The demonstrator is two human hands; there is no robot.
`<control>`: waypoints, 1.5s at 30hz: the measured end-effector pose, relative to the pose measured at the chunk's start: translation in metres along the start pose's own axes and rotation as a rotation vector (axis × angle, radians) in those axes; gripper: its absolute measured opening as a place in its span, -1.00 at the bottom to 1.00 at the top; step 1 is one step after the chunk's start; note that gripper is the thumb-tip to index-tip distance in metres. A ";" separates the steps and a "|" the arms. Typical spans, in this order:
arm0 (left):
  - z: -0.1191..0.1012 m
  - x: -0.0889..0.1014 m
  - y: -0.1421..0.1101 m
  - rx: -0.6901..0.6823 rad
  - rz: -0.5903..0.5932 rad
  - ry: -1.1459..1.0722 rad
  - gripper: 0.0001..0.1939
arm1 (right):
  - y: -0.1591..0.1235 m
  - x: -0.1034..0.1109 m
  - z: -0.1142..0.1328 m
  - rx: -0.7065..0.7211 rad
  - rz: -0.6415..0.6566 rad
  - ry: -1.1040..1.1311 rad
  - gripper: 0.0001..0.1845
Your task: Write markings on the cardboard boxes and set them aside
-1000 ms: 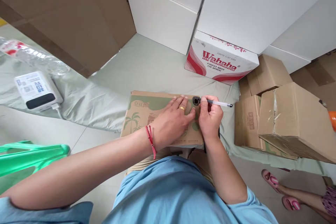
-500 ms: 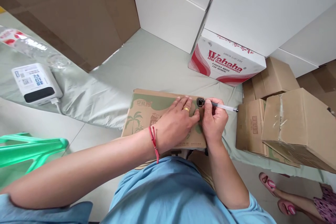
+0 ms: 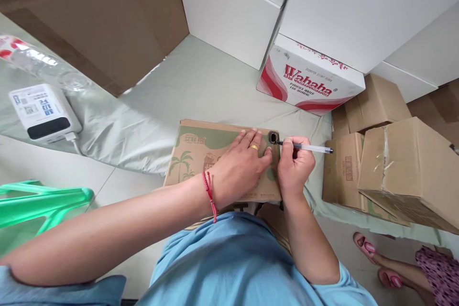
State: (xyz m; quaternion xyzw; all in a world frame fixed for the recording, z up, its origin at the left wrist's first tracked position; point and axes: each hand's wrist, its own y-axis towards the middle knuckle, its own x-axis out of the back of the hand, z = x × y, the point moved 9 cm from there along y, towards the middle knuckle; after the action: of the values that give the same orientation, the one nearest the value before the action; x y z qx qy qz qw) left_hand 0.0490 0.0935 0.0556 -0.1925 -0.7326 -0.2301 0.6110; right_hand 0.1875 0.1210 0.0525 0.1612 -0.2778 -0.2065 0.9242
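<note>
A brown and green cardboard box (image 3: pixel 195 150), printed with palm trees, lies in front of me at the edge of the cloth-covered surface. Flat on its top rests my left hand (image 3: pixel 242 167), fingers stretched out. My right hand (image 3: pixel 296 165) grips a pen (image 3: pixel 311 147) with a clear barrel and dark tip, just past the box's right edge. The pen's tip points left at a dark-rimmed hole (image 3: pixel 273 137) in the box's upper right corner. Whether the tip touches the rim I cannot tell.
A white and red water carton (image 3: pixel 311 76) stands behind. Several brown boxes (image 3: pixel 390 162) are stacked at right. At left are a white power bank (image 3: pixel 45 112) with a cable, a plastic bottle (image 3: pixel 43 64) and a green stool (image 3: pixel 46 201). A person's feet (image 3: pixel 380 263) show lower right.
My right hand has moved slightly right with the pen, and the pen's tip has come out of the hole to its right side. My left hand stays on the box.
</note>
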 end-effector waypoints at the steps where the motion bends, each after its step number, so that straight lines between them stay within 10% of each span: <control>1: 0.000 0.000 0.000 -0.001 -0.002 0.004 -0.55 | 0.000 0.000 -0.001 0.000 -0.004 0.012 -0.73; 30: 0.001 0.001 0.001 0.015 0.005 -0.053 -0.54 | 0.000 0.005 -0.007 -0.031 -0.060 -0.001 -0.74; 45: 0.000 0.003 0.001 0.000 -0.020 -0.022 -0.54 | 0.005 -0.016 0.001 0.047 0.154 0.105 -0.66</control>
State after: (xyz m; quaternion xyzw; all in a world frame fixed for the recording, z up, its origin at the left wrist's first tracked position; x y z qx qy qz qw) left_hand 0.0488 0.0938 0.0590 -0.1878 -0.7411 -0.2338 0.6007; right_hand 0.1760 0.1327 0.0480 0.1716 -0.2450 -0.1197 0.9467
